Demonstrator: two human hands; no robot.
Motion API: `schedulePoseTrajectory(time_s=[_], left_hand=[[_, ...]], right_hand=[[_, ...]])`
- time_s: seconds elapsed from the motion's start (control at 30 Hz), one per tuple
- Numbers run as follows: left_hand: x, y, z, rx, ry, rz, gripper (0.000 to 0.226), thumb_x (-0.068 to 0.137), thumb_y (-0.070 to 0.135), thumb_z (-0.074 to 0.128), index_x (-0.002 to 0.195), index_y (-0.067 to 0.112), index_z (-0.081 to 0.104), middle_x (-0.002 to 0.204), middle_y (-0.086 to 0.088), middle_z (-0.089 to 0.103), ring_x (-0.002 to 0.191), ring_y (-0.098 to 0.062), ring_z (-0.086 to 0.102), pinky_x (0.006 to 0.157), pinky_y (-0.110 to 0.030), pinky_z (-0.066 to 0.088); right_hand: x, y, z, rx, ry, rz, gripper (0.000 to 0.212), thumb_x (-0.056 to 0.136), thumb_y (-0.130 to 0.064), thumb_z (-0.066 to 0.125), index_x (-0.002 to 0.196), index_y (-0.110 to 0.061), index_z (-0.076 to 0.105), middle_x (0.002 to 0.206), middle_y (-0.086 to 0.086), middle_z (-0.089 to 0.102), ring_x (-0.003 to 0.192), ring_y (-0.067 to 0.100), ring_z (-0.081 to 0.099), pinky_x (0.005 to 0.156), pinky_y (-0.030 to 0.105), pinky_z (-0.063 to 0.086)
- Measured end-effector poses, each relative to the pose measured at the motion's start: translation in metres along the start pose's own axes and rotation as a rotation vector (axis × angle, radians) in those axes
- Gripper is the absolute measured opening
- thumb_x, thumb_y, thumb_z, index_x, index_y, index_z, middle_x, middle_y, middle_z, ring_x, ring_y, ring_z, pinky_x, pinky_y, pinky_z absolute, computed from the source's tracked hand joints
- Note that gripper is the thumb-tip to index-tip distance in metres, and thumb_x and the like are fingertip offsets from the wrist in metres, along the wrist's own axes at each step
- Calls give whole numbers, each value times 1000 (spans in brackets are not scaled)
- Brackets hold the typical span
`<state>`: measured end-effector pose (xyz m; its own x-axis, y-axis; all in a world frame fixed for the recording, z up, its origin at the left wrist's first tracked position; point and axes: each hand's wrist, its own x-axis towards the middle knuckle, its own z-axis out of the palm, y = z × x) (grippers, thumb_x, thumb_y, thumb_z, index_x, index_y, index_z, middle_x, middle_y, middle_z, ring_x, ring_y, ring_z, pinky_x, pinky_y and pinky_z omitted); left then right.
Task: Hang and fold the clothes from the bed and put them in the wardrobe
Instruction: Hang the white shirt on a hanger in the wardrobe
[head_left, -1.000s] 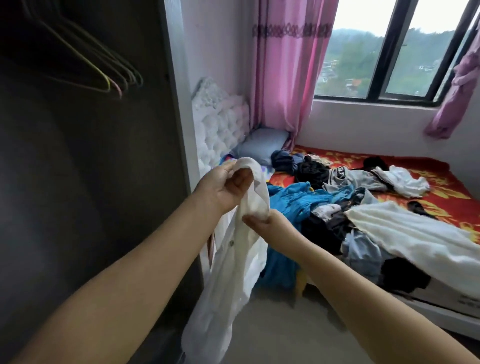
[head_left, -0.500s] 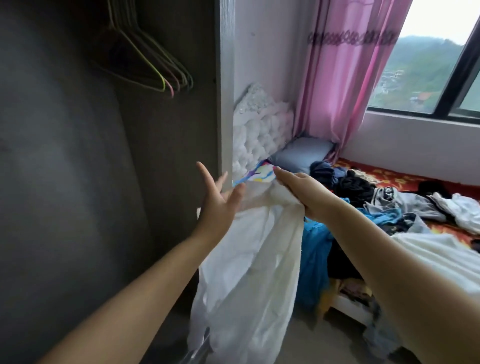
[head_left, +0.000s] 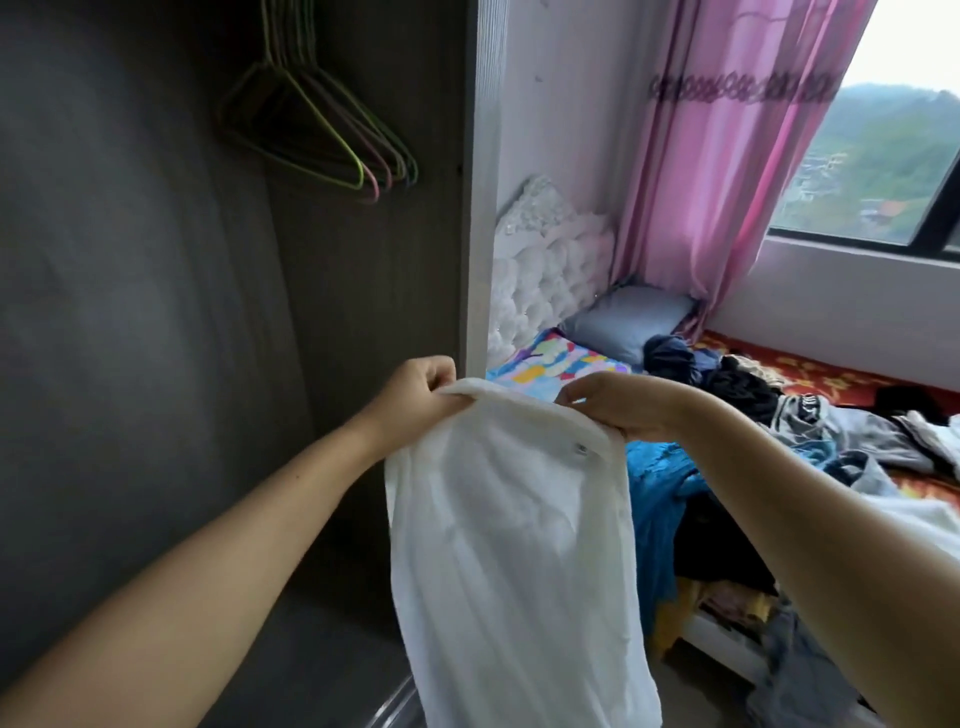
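Observation:
A white garment (head_left: 509, 545) hangs down in front of me, held up by its top edge. My left hand (head_left: 415, 389) grips the left corner of that edge, and my right hand (head_left: 618, 402) pinches the right corner. Both hands are just in front of the open dark wardrobe (head_left: 156, 312). Several empty wire hangers (head_left: 332, 130) hang inside it, up and to the left of my hands. The bed (head_left: 831, 389) at the right carries a heap of mixed clothes (head_left: 753, 395), among them a blue piece (head_left: 660, 483) hanging over its edge.
The wardrobe's pale side panel (head_left: 480, 208) stands right behind the garment. A white tufted headboard (head_left: 545, 265), a grey pillow (head_left: 628, 319) and a pink curtain (head_left: 727, 156) lie beyond. A window (head_left: 893, 156) is at the far right. Some clothes lie on the floor (head_left: 789, 670) by the bed.
My left hand, open half a second ago, has closed on the garment's top edge. The garment is now spread between both hands, and my view has turned further toward the wardrobe.

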<state>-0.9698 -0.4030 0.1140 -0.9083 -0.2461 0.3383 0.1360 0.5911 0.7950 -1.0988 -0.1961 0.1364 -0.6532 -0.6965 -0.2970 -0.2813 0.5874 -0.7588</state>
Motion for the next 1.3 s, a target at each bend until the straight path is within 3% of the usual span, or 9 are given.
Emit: schedulePoseTrajectory(time_s=[0.13,0.27,0.4,0.57,0.8,0.97,1.07,1.17,1.3], left_hand=[[3,3,-24,590,127,233,33,85,52,57,73,23,49,61,10,47,58,-11,44,50,-26,29],[4,0,-46,845,127,414,45,85,55,36,82,21,66,74,11,45,70,-14,51,49,-19,23],[9,-8,-68,652,115,227,40,82,37,37,86,14,69,79,3,56,76,-19,56,61,-34,42],[10,-15,-80,461,286,179,34,78,18,42,84,4,72,76,-8,65,74,-21,60,66,-34,45],[35,-39,-122,339,451,94,29,77,18,40,72,-5,56,66,-23,54,59,-19,41,54,-33,33],[57,-55,-181,515,390,10,14,78,11,56,74,9,68,69,-5,66,67,-19,60,58,-28,40],[61,-66,-197,553,336,-35,13,78,13,56,74,11,68,69,-2,66,67,-15,59,55,-19,37],[68,-82,-222,516,329,-15,15,79,3,58,75,11,70,66,4,61,60,-2,54,54,-10,36],[72,-97,-248,528,275,-28,19,82,5,56,73,17,67,65,9,59,62,-1,54,54,-11,37]], right_hand=[[10,6,15,312,-64,-79,24,99,-16,45,102,-20,69,93,5,70,77,16,66,64,28,53],[20,-1,30,395,-131,-155,45,84,-53,54,118,-25,63,114,9,67,100,23,63,83,37,54],[28,-23,38,116,-269,-248,54,68,-56,75,116,-33,62,111,3,68,103,23,65,87,36,53],[60,-50,68,-669,-8,-209,36,90,-22,56,125,-16,57,119,6,62,105,22,58,90,26,43],[127,-63,92,-829,-40,-71,39,96,-30,42,106,1,64,109,18,66,92,29,62,80,30,46],[170,-144,75,-803,-197,-194,17,92,-27,48,81,-20,59,83,2,66,62,7,60,61,22,48],[166,-213,55,-684,-10,-405,19,96,-18,45,105,-16,62,85,-2,68,62,4,63,58,17,50],[185,-295,38,-612,357,-609,20,91,-12,45,92,-15,65,79,1,70,56,9,63,60,21,53],[223,-356,22,-774,899,-690,21,95,-20,45,109,-14,58,106,10,59,97,32,57,67,36,43]])
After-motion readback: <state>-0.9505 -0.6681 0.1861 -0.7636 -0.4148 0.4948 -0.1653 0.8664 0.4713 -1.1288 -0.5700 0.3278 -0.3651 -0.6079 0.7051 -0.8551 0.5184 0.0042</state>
